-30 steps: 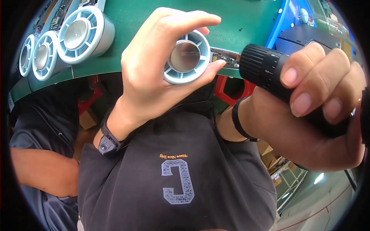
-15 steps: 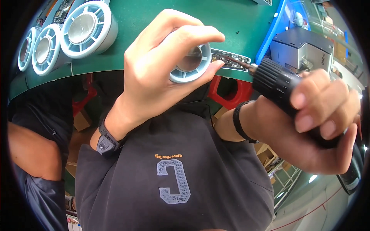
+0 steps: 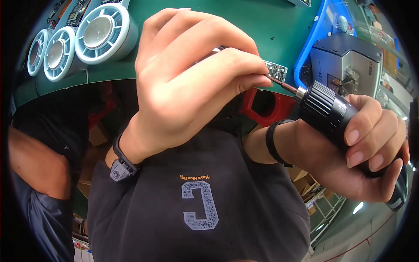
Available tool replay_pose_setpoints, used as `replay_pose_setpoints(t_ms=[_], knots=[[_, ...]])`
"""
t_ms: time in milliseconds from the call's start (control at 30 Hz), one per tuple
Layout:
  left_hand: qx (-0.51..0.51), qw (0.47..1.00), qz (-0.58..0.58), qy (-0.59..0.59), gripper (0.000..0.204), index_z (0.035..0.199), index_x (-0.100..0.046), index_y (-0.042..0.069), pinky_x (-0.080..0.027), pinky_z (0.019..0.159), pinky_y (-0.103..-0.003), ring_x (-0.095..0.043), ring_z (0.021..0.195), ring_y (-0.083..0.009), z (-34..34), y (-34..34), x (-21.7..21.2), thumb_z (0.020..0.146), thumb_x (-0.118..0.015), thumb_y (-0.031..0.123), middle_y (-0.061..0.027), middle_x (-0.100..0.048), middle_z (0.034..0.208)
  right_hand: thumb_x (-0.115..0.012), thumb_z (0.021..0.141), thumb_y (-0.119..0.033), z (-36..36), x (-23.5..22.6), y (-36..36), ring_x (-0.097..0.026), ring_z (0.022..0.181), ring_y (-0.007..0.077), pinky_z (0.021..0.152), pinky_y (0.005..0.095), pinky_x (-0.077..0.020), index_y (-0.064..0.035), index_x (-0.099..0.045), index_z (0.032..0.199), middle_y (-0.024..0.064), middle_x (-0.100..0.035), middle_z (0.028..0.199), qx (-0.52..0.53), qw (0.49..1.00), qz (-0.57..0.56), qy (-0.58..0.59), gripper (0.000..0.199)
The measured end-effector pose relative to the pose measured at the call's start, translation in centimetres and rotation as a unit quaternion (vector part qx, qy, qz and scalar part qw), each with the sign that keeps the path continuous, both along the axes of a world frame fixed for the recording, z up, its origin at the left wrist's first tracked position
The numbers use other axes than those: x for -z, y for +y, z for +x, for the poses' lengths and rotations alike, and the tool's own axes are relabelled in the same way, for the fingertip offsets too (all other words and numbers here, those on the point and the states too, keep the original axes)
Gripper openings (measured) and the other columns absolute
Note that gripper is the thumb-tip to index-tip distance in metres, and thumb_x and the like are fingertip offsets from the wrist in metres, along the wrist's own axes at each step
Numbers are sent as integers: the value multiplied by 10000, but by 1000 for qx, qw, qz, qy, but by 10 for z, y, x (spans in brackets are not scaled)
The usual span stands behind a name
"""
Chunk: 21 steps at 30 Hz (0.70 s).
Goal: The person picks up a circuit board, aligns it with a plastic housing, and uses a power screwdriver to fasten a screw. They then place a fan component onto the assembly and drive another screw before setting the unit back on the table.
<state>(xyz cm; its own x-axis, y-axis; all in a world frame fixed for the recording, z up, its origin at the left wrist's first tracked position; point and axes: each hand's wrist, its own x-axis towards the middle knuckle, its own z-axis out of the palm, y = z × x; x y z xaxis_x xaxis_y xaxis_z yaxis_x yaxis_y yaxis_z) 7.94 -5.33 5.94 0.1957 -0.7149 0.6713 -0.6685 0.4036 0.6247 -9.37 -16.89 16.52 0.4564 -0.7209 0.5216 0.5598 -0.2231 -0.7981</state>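
Note:
My left hand [image 3: 192, 83] is closed, with thumb and index finger pinched together at the tip of a screwdriver bit. Its other fingers curl over a round light-blue housing, of which only a sliver of the grey disc [image 3: 217, 50] shows. Whatever is between the fingertips is hidden. Just beyond the pinch, a narrow circuit board [image 3: 276, 70] sticks out; whether it joins the housing I cannot tell. My right hand [image 3: 373, 139] wraps round the black electric screwdriver [image 3: 327, 107], whose bit slants up leftward to the left fingertips.
Three light-blue round housings with grey discs [image 3: 98, 32] stand in a row at the left of the green table [image 3: 244, 17]. On the right are a blue tray edge [image 3: 307, 46] and a grey-black machine [image 3: 349, 56]. A co-worker's arm [image 3: 39, 161] is at far left.
My left thumb and index finger have closed onto the bit's tip, and the hand has turned, covering the light-blue housing. The screwdriver has shifted slightly right and down.

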Motion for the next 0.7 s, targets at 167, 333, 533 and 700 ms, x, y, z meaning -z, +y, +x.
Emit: replay_pose_setpoints(t_ms=[167, 333, 533, 700], knots=[[17, 1000, -9, -3, 291, 913, -771, 47, -518, 856, -355, -694, 894, -248, 3, -4, -9, 719, -924, 200, -59, -751, 914, -645, 897, -169, 0, 1, 17, -533, 494, 75, 544, 233, -509, -65, -556, 946, -45, -550, 665, 81, 993, 14, -89, 146], [24, 1000, 8, 1, 280, 889, -757, 60, -500, 909, -372, -705, 891, -242, 2, -3, -20, 730, -916, 227, -53, -750, 894, -655, 895, -165, -10, -6, 17, -531, 491, 64, 535, 208, -505, -62, -550, 953, -54, -542, 650, 79, 982, 45, -163, 157], [-49, 989, 61, -125, 276, 854, -745, 98, -415, 1061, -414, -719, 868, -214, -13, -1, -55, 709, -884, 287, -21, -737, 820, -672, 893, -209, -38, -23, 2, -513, 470, 70, 516, 202, -492, -71, -563, 985, -56, -553, 680, 5, 999, 21, -27, 198], [-73, 983, 0, -166, 206, 777, -734, 120, -377, 1108, -421, -722, 826, -190, -13, -12, -48, 687, -851, 264, -1, -715, 775, -679, 898, -250, -17, -17, 5, -508, 464, 82, 500, 210, -489, -81, -580, 1043, -50, -570, 713, -37, 997, -72, 21, 244]])
